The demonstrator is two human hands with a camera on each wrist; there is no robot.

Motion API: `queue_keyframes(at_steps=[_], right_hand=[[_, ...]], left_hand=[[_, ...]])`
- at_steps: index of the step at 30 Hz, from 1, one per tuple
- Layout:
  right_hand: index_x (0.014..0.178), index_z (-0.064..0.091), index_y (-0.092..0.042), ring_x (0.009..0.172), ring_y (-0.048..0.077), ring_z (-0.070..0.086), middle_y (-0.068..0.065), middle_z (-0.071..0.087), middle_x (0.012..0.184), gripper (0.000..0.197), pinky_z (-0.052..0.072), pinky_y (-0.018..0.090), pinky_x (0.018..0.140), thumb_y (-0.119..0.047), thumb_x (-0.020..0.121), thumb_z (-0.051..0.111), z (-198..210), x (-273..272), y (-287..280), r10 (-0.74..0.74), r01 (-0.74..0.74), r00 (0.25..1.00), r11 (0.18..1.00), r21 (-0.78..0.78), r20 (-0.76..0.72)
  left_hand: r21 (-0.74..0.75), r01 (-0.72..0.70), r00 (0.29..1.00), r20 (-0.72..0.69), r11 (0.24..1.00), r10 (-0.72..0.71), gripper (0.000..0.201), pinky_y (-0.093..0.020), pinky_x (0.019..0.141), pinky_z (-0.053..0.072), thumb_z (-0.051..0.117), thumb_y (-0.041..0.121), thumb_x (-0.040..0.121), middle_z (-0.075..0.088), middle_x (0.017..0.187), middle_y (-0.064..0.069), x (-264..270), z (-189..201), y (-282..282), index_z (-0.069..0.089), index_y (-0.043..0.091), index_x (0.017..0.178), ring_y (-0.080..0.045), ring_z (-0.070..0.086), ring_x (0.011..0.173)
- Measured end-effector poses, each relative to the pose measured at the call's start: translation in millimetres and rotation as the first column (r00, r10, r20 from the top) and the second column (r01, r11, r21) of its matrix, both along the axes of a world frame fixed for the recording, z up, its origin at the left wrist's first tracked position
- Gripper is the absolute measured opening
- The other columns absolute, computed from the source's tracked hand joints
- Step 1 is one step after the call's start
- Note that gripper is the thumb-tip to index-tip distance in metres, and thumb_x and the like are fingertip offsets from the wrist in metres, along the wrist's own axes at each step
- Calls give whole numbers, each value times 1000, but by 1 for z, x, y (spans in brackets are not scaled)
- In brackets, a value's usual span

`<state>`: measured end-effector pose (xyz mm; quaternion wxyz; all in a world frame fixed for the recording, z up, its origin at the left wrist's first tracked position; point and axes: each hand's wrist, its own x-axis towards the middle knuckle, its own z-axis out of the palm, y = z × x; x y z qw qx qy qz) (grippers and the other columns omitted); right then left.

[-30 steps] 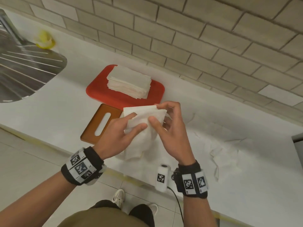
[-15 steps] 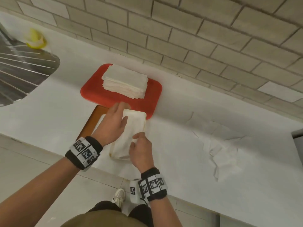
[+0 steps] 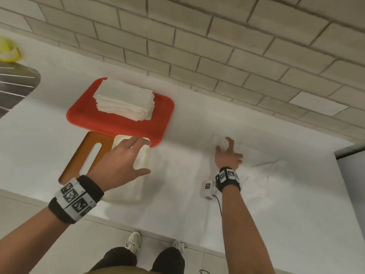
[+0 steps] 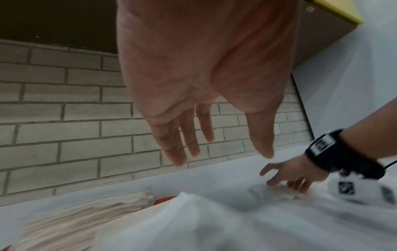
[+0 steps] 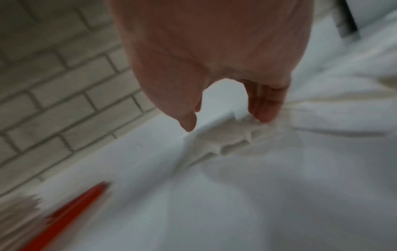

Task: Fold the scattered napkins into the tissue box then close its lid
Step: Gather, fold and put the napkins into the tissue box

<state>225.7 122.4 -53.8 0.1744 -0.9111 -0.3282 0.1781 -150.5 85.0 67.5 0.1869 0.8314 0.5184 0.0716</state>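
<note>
A white tissue box [image 3: 120, 138] with a cream rim stands open at the counter's front, with a white napkin [image 4: 193, 220] lying in it. Its wooden lid [image 3: 79, 161], which has a slot, lies just left of the box. My left hand [image 3: 145, 157] hovers over the box with straight, spread fingers and holds nothing. Loose white napkins [image 3: 260, 169] lie crumpled on the counter to the right. My right hand [image 3: 223, 145] reaches onto them. Its fingertips [image 5: 264, 113] touch a bunched napkin [image 5: 223, 139], and the thumb stands apart from it.
A red tray [image 3: 118, 123] behind the box carries a tall stack of flat napkins [image 3: 124, 99]. A steel sink drainer [image 3: 15, 84] and a yellow object [image 3: 7, 52] are at the far left. A brick wall runs behind. A dark-edged surface [image 3: 351, 155] bounds the counter on the right.
Both hands folded a napkin, then pressed it into the box. Now the right hand has swung right onto the loose napkins, and the left hand has lifted off, open above the box.
</note>
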Motion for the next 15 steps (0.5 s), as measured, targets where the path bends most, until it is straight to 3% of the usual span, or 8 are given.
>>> queue_keyframes(at_steps=[1,3,6,9,12,14,15], right_hand=[[151,39,-52,124,47,48,27,41,141,50,46,54,108,-54,103,55,-7,13,9,25,-24,1000,998,-66,7],[139,55,-49,134,45,44,19,46,148,35,41,51,112,-43,104,55,-14,29,22,86,-88,996,992,-95,-24],[104,75,-34,125,30,64,4,71,132,28,48,33,105,-10,100,60,-8,40,26,217,-194,963,969,152,-158],[104,80,-32,116,15,69,-7,74,127,29,55,30,101,-7,96,68,14,40,-2,254,-97,874,927,363,-415],[113,79,-36,115,7,68,-12,72,130,35,55,22,93,-7,94,71,33,35,-50,369,-101,756,881,461,-541],[117,77,-38,114,4,67,-16,70,132,41,55,21,89,-6,92,74,36,37,-84,423,-141,684,876,460,-595],[120,75,-40,119,0,63,-19,68,134,45,54,21,93,-6,91,75,34,39,-100,431,-163,647,884,438,-629]], left_hand=[[42,1,998,61,999,-4,76,-41,100,57,84,56,85,54,151,9,13,2,-4,47,32,147,-20,54,136],[75,3,987,160,997,-15,60,-39,93,58,82,50,89,62,138,10,43,2,-12,54,33,139,-16,59,124],[43,-38,956,291,998,24,37,-31,89,57,78,44,94,67,125,15,88,-12,-17,63,31,125,-5,61,105],[-108,-104,879,456,989,142,19,-26,84,59,69,44,101,74,107,15,138,-31,-16,69,27,108,-1,68,99],[-357,-216,827,428,909,365,57,-34,89,58,50,76,97,77,100,9,183,-60,-12,69,23,105,-10,73,94],[-579,-277,725,398,767,562,81,-41,92,60,41,91,85,79,98,2,209,-82,-9,71,19,104,-20,76,90],[-703,-263,651,376,661,659,86,-43,92,62,42,93,83,81,97,-2,221,-91,-9,74,16,105,-24,78,90]])
